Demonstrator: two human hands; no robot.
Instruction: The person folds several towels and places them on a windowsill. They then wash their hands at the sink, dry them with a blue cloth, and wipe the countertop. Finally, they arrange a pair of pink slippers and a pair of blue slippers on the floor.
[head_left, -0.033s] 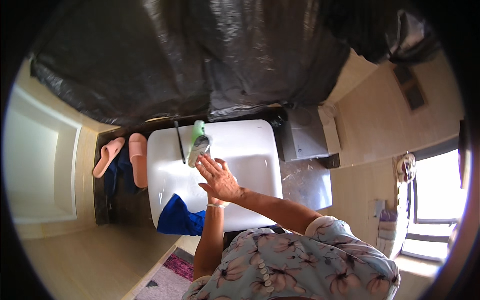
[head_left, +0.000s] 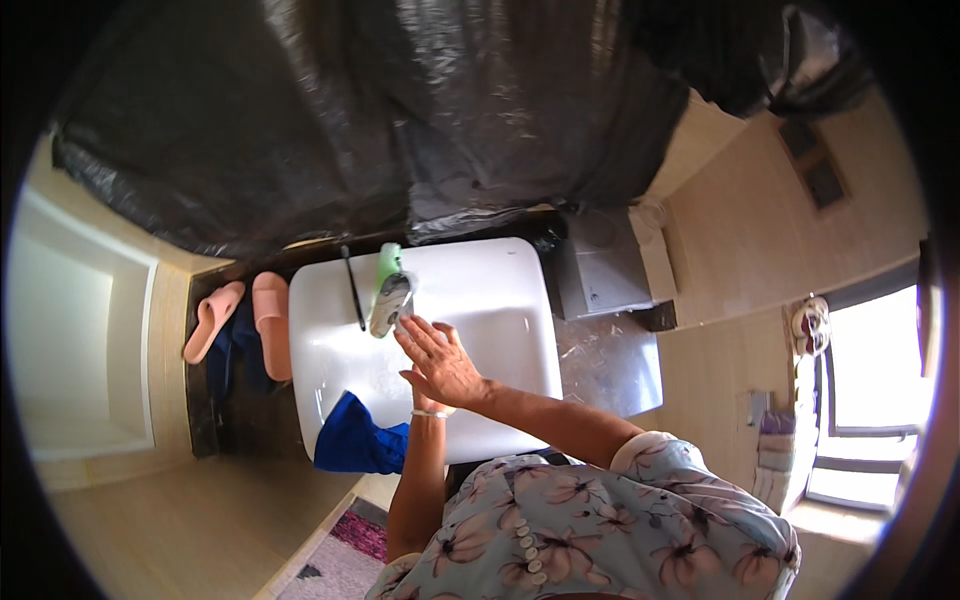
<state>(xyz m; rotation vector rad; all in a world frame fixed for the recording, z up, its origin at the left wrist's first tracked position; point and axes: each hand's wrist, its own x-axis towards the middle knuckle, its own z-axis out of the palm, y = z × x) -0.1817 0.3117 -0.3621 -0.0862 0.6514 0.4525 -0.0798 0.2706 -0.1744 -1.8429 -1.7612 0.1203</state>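
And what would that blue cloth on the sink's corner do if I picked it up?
The blue cloth would probably flop, since it droops in folds over the corner of the white sink. It likely wouldn't roll: its shape is loose and uneven, not round. I can't tell whether it's wet, which would make it heavier.

The basin (head_left: 500, 275) is white, the cloth (head_left: 358, 442) blue (slippers (head_left: 275, 345) pink).

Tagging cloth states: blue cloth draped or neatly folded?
Draped: the blue cloth crosses the near-left rim of the sink, its outline irregular.
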